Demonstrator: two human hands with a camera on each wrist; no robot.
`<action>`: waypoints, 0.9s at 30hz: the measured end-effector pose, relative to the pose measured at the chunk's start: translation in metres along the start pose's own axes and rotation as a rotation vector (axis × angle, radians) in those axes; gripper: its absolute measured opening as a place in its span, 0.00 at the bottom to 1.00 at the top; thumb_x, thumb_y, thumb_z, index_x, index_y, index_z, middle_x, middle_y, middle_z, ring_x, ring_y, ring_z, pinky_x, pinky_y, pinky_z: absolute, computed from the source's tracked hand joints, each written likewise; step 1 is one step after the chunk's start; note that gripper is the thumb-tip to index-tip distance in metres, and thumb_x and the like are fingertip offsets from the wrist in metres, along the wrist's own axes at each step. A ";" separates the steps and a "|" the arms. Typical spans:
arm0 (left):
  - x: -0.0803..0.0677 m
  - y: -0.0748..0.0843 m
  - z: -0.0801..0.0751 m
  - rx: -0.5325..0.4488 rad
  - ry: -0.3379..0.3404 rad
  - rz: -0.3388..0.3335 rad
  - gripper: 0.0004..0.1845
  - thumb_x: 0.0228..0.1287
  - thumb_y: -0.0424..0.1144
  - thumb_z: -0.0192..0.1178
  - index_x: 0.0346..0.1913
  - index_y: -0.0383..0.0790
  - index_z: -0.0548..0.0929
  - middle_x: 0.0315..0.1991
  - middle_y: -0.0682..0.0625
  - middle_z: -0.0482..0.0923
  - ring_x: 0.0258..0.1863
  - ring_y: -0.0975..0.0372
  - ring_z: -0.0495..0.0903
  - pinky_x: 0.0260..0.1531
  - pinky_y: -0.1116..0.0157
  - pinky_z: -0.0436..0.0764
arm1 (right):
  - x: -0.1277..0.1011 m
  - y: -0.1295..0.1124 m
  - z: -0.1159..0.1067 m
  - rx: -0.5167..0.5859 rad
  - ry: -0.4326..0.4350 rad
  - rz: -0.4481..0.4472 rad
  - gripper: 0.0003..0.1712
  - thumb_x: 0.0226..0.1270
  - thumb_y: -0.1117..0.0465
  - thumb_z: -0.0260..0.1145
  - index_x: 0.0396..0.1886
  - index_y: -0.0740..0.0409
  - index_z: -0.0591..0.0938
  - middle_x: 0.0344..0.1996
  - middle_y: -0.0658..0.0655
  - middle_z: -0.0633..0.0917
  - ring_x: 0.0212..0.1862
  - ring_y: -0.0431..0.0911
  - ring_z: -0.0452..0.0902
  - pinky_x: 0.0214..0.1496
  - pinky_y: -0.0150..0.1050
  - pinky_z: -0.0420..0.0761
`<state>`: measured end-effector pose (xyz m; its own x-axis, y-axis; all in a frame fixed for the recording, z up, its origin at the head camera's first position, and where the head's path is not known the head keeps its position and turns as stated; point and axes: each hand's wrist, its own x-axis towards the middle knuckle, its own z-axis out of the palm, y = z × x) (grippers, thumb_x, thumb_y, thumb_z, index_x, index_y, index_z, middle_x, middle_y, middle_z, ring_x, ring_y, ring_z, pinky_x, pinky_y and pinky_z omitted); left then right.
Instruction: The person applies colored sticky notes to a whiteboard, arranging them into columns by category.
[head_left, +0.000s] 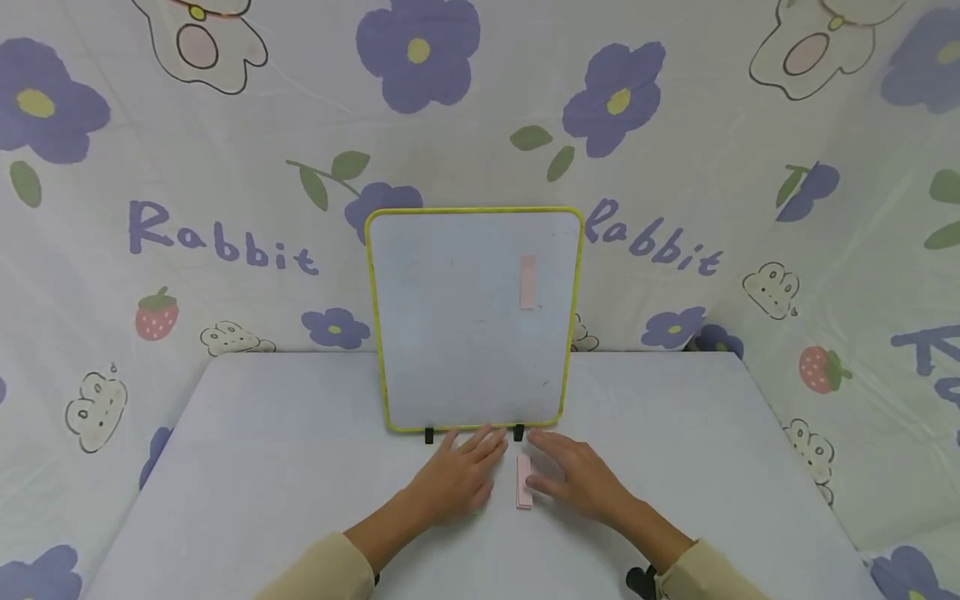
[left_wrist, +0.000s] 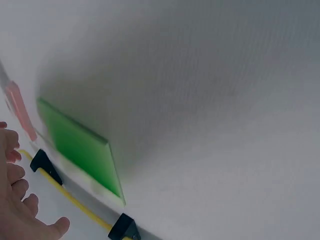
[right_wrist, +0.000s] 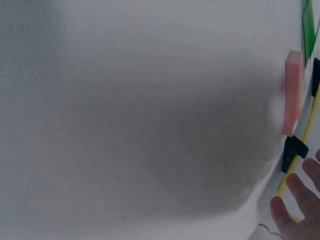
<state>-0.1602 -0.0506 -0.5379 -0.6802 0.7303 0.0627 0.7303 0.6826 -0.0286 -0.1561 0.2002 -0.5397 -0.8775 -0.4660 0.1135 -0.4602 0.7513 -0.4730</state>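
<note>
- Standing upright at the back of the worktop [head_left: 262, 467], the yellow-framed whiteboard [head_left: 450, 350] carries one pink strip [head_left: 527, 282].
- Left hand [head_left: 457, 479] rests flat, fingers relaxed, covering a green strip [left_wrist: 82, 147].
- Right hand [head_left: 581, 479] lies released, fingertips touching the pink bar [head_left: 523, 483].
- That bar looks light and stiff; pinching its long edges seems best.

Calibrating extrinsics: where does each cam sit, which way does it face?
Head: above, looking forward-down at yellow-framed whiteboard; both hands, left hand, right hand, and sleeves show.
Left wrist: low over the table, facing flat green block; left fingers show.
Right wrist: low, facing pink rectangular block; right fingertips show.
Shared: all three show the pink block, yellow frame and black board feet.
</note>
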 end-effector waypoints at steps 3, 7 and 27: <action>-0.003 0.005 0.002 -0.048 -0.017 0.002 0.29 0.75 0.47 0.50 0.75 0.42 0.65 0.77 0.51 0.58 0.76 0.57 0.56 0.66 0.44 0.64 | -0.002 0.001 0.006 0.018 -0.018 0.034 0.36 0.63 0.47 0.72 0.67 0.59 0.76 0.64 0.57 0.79 0.66 0.55 0.72 0.65 0.56 0.70; -0.007 0.010 0.008 -0.088 -0.012 0.020 0.29 0.76 0.47 0.50 0.75 0.41 0.65 0.76 0.50 0.59 0.76 0.57 0.57 0.66 0.43 0.64 | -0.006 0.002 0.012 0.037 0.002 0.029 0.34 0.62 0.48 0.72 0.65 0.58 0.78 0.60 0.57 0.82 0.63 0.54 0.75 0.64 0.54 0.72; -0.010 0.022 0.013 -0.076 -0.106 0.092 0.29 0.77 0.49 0.47 0.77 0.45 0.63 0.77 0.53 0.58 0.75 0.59 0.58 0.66 0.46 0.65 | -0.001 -0.006 0.029 0.339 0.072 0.241 0.23 0.58 0.59 0.76 0.53 0.60 0.83 0.34 0.47 0.86 0.35 0.37 0.78 0.38 0.33 0.79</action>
<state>-0.1380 -0.0424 -0.5521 -0.6105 0.7909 -0.0423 0.7896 0.6119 0.0463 -0.1485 0.1828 -0.5626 -0.9673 -0.2530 0.0192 -0.1805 0.6328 -0.7529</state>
